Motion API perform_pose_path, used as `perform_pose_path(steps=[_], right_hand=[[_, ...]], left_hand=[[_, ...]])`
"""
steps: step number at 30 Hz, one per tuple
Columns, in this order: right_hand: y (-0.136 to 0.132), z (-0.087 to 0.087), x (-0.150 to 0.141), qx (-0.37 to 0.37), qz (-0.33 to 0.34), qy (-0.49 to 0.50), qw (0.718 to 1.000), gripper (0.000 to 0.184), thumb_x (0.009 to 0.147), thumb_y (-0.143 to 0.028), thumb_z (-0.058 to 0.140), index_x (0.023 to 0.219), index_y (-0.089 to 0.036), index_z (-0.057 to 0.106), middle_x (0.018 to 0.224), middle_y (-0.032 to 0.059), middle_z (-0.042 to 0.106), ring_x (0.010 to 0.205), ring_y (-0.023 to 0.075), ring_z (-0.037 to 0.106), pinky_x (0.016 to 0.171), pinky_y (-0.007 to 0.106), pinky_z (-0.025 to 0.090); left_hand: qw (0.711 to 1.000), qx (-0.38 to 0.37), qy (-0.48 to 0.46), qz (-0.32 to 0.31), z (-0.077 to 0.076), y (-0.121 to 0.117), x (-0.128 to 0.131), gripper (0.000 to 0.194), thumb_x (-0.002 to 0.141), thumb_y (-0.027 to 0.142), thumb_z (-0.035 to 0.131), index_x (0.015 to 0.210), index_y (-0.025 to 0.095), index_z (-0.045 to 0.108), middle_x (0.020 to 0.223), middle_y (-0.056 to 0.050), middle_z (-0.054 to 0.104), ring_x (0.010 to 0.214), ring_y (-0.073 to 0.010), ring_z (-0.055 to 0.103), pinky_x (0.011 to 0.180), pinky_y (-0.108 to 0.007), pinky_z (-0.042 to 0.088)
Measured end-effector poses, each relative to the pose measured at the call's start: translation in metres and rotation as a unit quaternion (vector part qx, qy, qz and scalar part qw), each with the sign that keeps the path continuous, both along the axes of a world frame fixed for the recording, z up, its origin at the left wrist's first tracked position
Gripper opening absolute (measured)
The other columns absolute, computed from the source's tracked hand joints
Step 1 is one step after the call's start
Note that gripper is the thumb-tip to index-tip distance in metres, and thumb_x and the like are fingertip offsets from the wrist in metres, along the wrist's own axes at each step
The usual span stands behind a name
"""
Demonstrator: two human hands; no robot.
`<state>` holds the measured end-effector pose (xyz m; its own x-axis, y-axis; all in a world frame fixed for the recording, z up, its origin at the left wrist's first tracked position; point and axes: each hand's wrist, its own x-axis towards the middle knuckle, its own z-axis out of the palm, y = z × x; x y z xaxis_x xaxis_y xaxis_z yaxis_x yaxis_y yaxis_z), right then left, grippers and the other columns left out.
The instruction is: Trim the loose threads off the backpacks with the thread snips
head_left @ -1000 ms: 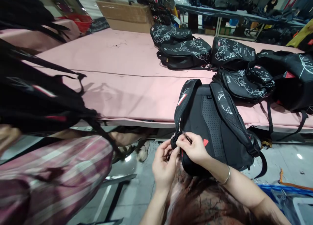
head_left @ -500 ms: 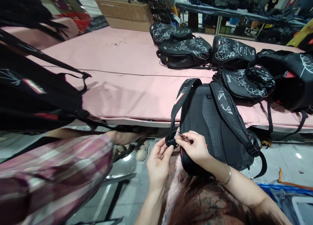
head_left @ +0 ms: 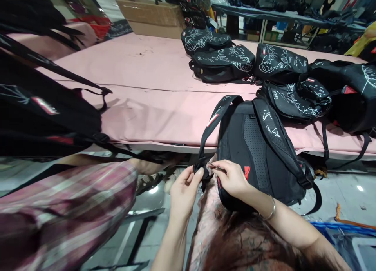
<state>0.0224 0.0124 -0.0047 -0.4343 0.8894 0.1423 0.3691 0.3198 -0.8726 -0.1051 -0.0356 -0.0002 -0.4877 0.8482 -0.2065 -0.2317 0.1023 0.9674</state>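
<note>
A black backpack [head_left: 258, 157] with white scribble print leans off the edge of the pink table [head_left: 147, 86], its mesh back panel facing me. My left hand [head_left: 183, 188] pinches the lower end of its left shoulder strap [head_left: 211, 126] between thumb and fingers. My right hand [head_left: 232, 179] is closed on a small thin tool [head_left: 214, 167] whose tip touches that strap end; I cannot make out what the tool is. A bracelet sits on my right wrist.
Several more printed black backpacks [head_left: 223, 61] lie on the table's far right. A person in a plaid sleeve [head_left: 64, 208] holds a black bag [head_left: 44, 114] at the left. A cardboard box [head_left: 152, 18] stands at the back. The floor lies below.
The strap end and both my hands have shifted left, pulling the shoulder strap out away from the backpack. The black bag at the left has moved a little.
</note>
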Motion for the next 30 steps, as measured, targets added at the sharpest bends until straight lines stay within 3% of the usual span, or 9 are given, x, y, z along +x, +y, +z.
perform_pose_path(steps=[4, 7, 9, 12, 18, 21, 25, 30], right_hand=[[-0.012, -0.014, -0.006, -0.003, -0.015, 0.005, 1.0, 0.018, 0.078, -0.014, 0.054, 0.093, -0.02, 0.062, 0.091, 0.0023, 0.067, 0.085, 0.0161, 0.062, 0.078, 0.027, 0.048], [-0.023, -0.021, -0.004, 0.028, -0.044, 0.027, 0.998, 0.028, 0.075, -0.006, 0.046, 0.093, -0.02, 0.062, 0.091, 0.0024, 0.068, 0.086, 0.0153, 0.062, 0.079, 0.027, 0.049], [-0.029, -0.025, 0.0, 0.058, -0.028, 0.032, 0.997, 0.035, 0.073, -0.003, 0.043, 0.093, -0.021, 0.065, 0.098, 0.0031, 0.068, 0.095, 0.0146, 0.061, 0.083, 0.026, 0.048], [-0.033, -0.026, 0.004, 0.083, -0.01, 0.011, 0.996, 0.035, 0.074, -0.005, 0.045, 0.094, -0.022, 0.067, 0.107, 0.0036, 0.065, 0.101, 0.0142, 0.059, 0.084, 0.025, 0.049], [-0.027, -0.018, 0.005, 0.066, 0.035, -0.067, 0.995, 0.034, 0.072, -0.003, 0.048, 0.091, -0.024, 0.068, 0.099, 0.0014, 0.065, 0.088, 0.0127, 0.061, 0.074, 0.02, 0.049], [-0.019, -0.011, 0.005, 0.052, 0.029, -0.056, 0.997, 0.034, 0.074, -0.004, 0.046, 0.094, -0.024, 0.065, 0.092, 0.0006, 0.066, 0.086, 0.0128, 0.061, 0.077, 0.021, 0.048], [-0.007, 0.001, 0.009, 0.077, 0.013, -0.043, 0.996, 0.043, 0.073, -0.003, 0.043, 0.106, -0.024, 0.06, 0.098, 0.0019, 0.064, 0.093, 0.0141, 0.059, 0.082, 0.024, 0.047], [0.001, 0.006, 0.013, 0.1, 0.016, -0.058, 0.993, 0.034, 0.074, -0.006, 0.048, 0.098, -0.025, 0.064, 0.096, 0.0018, 0.064, 0.091, 0.0146, 0.06, 0.081, 0.024, 0.048]], left_hand=[[0.993, -0.002, -0.095, 0.071, 0.001, 0.003, 0.004, 0.034, 0.053, 0.03, 0.078, 0.079, 0.014, 0.064, 0.071, 0.001, 0.065, 0.06, -0.0078, 0.056, 0.055, -0.016, 0.045], [0.976, -0.026, -0.203, 0.071, 0.0, 0.007, 0.007, 0.029, 0.051, 0.025, 0.078, 0.071, 0.012, 0.061, 0.063, 0.003, 0.061, 0.049, -0.0042, 0.05, 0.046, -0.013, 0.041], [0.968, -0.037, -0.239, 0.061, -0.001, 0.009, 0.006, 0.029, 0.051, 0.025, 0.078, 0.067, 0.011, 0.059, 0.057, 0.004, 0.058, 0.042, -0.0024, 0.044, 0.039, -0.012, 0.035], [0.967, -0.045, -0.248, 0.048, -0.002, 0.01, 0.004, 0.032, 0.051, 0.027, 0.079, 0.07, 0.01, 0.059, 0.054, 0.005, 0.055, 0.037, -0.0014, 0.039, 0.034, -0.012, 0.029], [0.969, -0.044, -0.241, 0.018, 0.003, 0.008, 0.006, 0.04, 0.048, 0.032, 0.082, 0.073, 0.011, 0.059, 0.06, 0.002, 0.06, 0.049, -0.0077, 0.054, 0.043, -0.016, 0.042], [0.969, -0.04, -0.244, 0.021, 0.007, 0.01, 0.01, 0.036, 0.049, 0.03, 0.082, 0.071, 0.012, 0.059, 0.063, 0.0, 0.062, 0.053, -0.0098, 0.057, 0.044, -0.017, 0.046], [0.968, -0.042, -0.246, 0.024, 0.008, 0.012, 0.012, 0.028, 0.055, 0.025, 0.079, 0.071, 0.013, 0.059, 0.062, 0.002, 0.061, 0.048, -0.0073, 0.055, 0.04, -0.014, 0.044], [0.964, -0.041, -0.258, 0.04, 0.005, 0.012, 0.015, 0.022, 0.06, 0.019, 0.075, 0.071, 0.014, 0.058, 0.061, 0.003, 0.059, 0.047, -0.0052, 0.054, 0.043, -0.013, 0.046]])
